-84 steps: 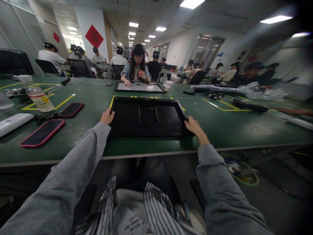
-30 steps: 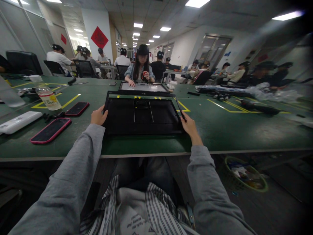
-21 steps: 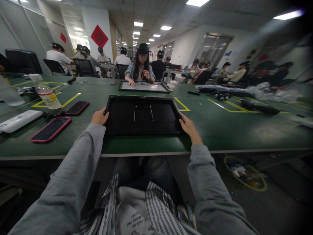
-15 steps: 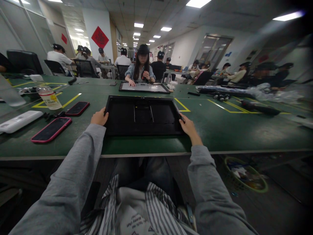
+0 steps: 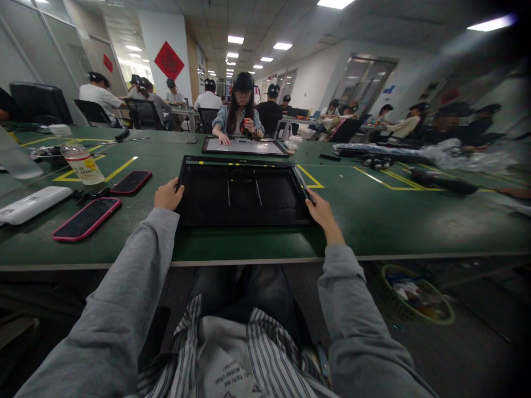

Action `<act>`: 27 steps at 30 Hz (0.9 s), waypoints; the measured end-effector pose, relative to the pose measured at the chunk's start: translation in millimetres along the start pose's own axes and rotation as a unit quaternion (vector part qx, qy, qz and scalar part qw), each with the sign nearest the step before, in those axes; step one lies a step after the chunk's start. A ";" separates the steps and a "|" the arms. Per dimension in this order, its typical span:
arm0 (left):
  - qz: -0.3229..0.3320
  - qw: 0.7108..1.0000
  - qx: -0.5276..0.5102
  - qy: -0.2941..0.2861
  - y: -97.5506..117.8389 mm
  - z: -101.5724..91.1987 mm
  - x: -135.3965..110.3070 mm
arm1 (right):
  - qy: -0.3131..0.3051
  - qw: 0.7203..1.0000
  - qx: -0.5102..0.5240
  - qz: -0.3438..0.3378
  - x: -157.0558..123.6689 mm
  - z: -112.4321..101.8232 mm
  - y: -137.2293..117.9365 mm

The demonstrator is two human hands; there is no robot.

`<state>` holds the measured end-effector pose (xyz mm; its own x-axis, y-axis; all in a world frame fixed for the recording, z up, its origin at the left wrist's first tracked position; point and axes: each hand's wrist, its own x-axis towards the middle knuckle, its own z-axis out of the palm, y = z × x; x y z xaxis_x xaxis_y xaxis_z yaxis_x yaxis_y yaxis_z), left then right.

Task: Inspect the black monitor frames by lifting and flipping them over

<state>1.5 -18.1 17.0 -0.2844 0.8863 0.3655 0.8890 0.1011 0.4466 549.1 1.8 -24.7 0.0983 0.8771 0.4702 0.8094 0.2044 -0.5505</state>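
A thin black monitor bezel (image 5: 244,160) is raised a little above a black monitor back cover (image 5: 203,190) on the green table. Slivers of yellow show in the gap along the far edge and at the right. My left hand (image 5: 168,195) is closed round the bezel's left side, thumb on top. At the right side, my right hand (image 5: 320,211) grips the bezel in the same way. Two upright metal strips stand out in the middle of the back cover. The undersides of my fingers are hidden.
Left on the table (image 5: 257,246) are two phones (image 5: 88,219) (image 5: 131,182), a white device (image 5: 35,204) and a bottle (image 5: 85,164). Across sits a person (image 5: 238,113) with a hand on a flat panel (image 5: 244,146). Plastic wrap (image 5: 452,152) lies right; a basket (image 5: 415,296) stands below.
The bezel's far edge has risen slightly, and yellow now shows between it and the back cover. Both my hands have kept their grip, with the left a little higher.
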 end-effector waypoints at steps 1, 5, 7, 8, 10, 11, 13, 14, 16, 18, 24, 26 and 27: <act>-0.002 1.000 0.002 -0.006 -1.6 1.9 1.0 | -0.004 1.000 0.001 0.003 0.2 0.4 0.3; -0.008 0.999 0.019 -0.042 -6.2 7.4 1.7 | -0.011 1.000 0.012 0.001 0.3 1.8 1.0; -0.009 0.998 0.024 -0.053 -6.5 8.5 0.9 | -0.010 1.000 0.021 -0.001 0.1 1.9 0.5; -0.011 0.998 0.024 -0.056 -6.4 8.8 0.6 | -0.010 1.000 0.023 -0.002 -0.1 1.9 -0.1; -0.014 0.998 0.024 -0.059 -5.8 9.4 0.4 | -0.012 1.000 0.024 0.000 -0.3 1.7 -2.0; -0.015 0.998 0.023 -0.058 -5.6 9.8 0.6 | -0.012 1.000 0.021 0.002 -0.4 1.5 -3.0; -0.013 0.998 0.020 -0.053 -5.7 10.4 1.2 | -0.010 1.000 0.010 0.007 -0.7 0.9 -4.7; -0.011 0.999 0.017 -0.049 -6.1 10.6 1.6 | -0.007 1.000 0.005 0.008 -1.0 0.5 -5.0; -0.005 0.999 0.012 -0.041 -7.7 10.5 2.2 | -0.002 1.000 0.000 0.007 -1.9 -0.4 -4.3; -0.001 0.999 0.003 -0.039 -10.3 9.6 2.6 | -0.003 1.000 0.005 0.005 -3.3 -1.5 -2.1; -0.005 0.998 -0.009 -0.054 -16.7 7.4 3.2 | -0.020 0.998 0.056 0.023 -6.8 -2.3 2.4; -0.002 0.999 -0.002 -0.054 -16.8 7.5 3.2 | -0.026 0.997 0.066 0.029 -7.1 -1.5 2.7; 0.001 0.998 0.003 -0.055 -16.6 7.5 3.2 | -0.027 0.997 0.069 0.029 -7.2 -1.1 2.8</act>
<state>-11.5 -13.6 4.6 -0.2410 0.9308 0.2748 0.8918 0.1007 0.4410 551.3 -4.5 -28.9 0.1089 0.9106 0.3987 0.7150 0.2069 -0.6678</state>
